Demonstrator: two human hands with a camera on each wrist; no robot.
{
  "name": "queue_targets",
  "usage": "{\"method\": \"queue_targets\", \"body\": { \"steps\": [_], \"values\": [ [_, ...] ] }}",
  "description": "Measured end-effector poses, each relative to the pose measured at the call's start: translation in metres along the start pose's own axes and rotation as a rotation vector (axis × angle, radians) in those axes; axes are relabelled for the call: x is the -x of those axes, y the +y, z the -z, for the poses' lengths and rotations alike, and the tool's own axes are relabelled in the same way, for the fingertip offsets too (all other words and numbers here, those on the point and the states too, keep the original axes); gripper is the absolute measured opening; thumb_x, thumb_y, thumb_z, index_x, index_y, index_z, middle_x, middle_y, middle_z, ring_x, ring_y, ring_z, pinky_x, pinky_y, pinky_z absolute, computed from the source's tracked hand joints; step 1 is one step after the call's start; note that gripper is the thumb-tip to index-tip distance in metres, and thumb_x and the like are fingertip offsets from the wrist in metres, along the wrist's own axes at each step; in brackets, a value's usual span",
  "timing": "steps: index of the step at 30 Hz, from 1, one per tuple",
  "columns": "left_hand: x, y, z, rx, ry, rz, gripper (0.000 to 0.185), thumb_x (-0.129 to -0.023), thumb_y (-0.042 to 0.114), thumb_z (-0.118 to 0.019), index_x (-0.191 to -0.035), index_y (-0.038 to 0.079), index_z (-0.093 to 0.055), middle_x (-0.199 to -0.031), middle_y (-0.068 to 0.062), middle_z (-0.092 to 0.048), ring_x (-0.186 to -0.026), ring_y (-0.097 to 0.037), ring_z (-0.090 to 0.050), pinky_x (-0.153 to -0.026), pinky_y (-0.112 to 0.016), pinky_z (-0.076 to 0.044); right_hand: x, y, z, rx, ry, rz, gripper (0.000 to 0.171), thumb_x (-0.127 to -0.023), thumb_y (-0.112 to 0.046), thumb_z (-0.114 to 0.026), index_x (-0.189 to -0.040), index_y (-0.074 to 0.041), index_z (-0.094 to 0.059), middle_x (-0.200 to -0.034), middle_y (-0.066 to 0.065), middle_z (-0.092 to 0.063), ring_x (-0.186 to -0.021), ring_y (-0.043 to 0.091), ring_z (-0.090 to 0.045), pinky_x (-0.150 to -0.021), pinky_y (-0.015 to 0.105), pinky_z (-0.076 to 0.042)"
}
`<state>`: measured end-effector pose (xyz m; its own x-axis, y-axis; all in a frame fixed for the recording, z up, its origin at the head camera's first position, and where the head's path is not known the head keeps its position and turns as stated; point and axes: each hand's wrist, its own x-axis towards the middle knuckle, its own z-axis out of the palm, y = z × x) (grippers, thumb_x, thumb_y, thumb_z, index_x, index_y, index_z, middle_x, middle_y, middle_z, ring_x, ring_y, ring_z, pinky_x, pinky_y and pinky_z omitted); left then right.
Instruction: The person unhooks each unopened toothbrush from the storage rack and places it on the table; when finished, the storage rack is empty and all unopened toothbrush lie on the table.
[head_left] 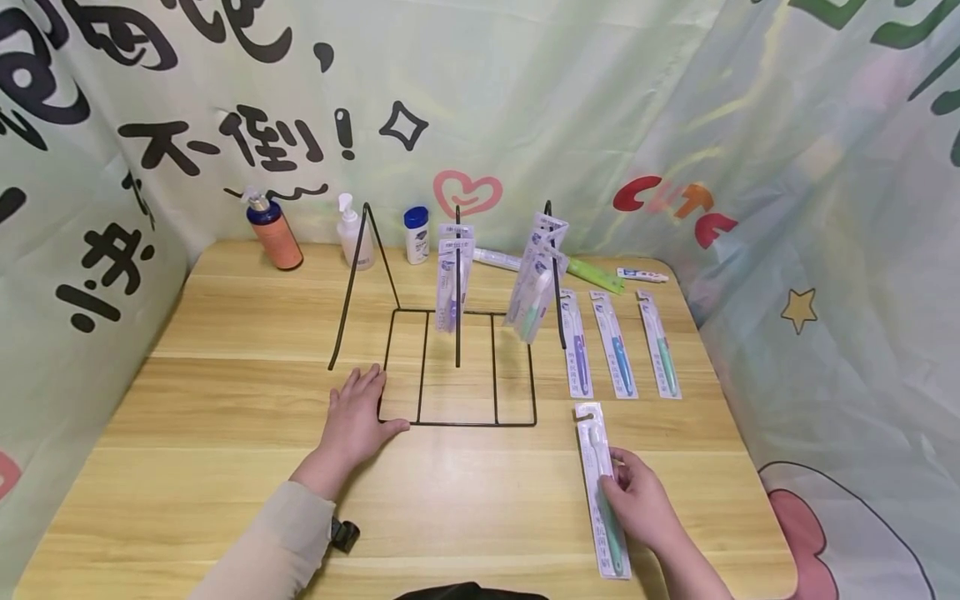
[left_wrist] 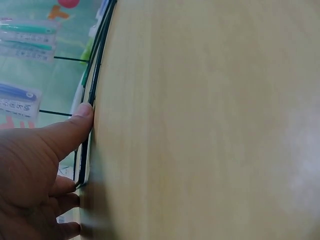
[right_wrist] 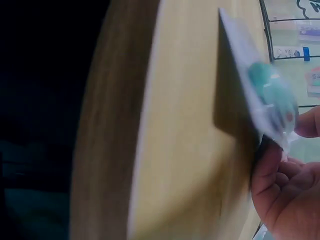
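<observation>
3 bottles (head_left: 349, 239) at back, green tube (head_left: 597, 275) rightward.

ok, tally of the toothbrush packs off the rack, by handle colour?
Purple: 1, the purple-handled pack, lying flat
Blue: 1, the blue-handled pack, lying flat
Green: 2, the flat green-handled pack and the held pack in the right hand
Total: 4

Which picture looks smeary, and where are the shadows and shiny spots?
Right wrist view: the toothbrush pack looks blurry, a shadow falls on the table beside it, the left side is nearly black; left wrist view: pale glare at the right edge, a soft shadow beside the left hand; head view: brighter and clearer.
</observation>
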<state>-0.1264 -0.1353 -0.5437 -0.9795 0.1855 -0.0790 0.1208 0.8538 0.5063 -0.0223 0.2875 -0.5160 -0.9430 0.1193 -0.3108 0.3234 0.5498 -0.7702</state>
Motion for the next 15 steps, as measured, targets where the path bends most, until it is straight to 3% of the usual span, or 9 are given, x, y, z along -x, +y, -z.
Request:
{"method": "queue_targets", "body": {
  "steps": [6, 12, 15],
  "values": [
    [-0.001, 0.0, 0.0, -0.003, 0.007, -0.004, 0.099, -0.086, 0.042, -0.088, -0.156, -0.009, -0.042, -0.168, -0.024, -0.032, -0.156, -0.053, -0.019, -0.117, -0.08, -0.012, -0.005, 0.0, -0.001, 0.143, 0.045, 0.032, 0.05, -0.096, -0.003, -0.065, -0.14, 0.018, -0.054, -0.102, 0.016, -0.067, -0.084, 0.021, -0.061, -0.066, 0.026, -0.056],
    [-0.001, 0.0, -0.001, -0.004, 0.007, -0.008, 0.099, -0.086, 0.042, -0.089, -0.156, -0.009, -0.043, -0.168, -0.024, -0.032, -0.156, -0.053, -0.019, -0.117, -0.081, -0.012, -0.001, -0.006, 0.0, 0.396, 0.088, 0.088, 0.058, -0.095, -0.018, -0.074, -0.137, 0.018, -0.058, -0.114, 0.027, -0.064, -0.093, 0.03, -0.063, -0.083, 0.048, -0.06],
    [-0.001, 0.0, -0.002, -0.005, 0.011, -0.011, 0.098, -0.085, 0.042, -0.089, -0.156, -0.009, -0.043, -0.168, -0.025, -0.033, -0.155, -0.054, -0.02, -0.116, -0.081, -0.013, -0.001, -0.009, 0.0, 0.447, 0.114, 0.129, 0.058, -0.094, -0.021, -0.077, -0.137, 0.015, -0.059, -0.12, 0.028, -0.064, -0.098, 0.033, -0.066, -0.086, 0.054, -0.06]
  ]
}}
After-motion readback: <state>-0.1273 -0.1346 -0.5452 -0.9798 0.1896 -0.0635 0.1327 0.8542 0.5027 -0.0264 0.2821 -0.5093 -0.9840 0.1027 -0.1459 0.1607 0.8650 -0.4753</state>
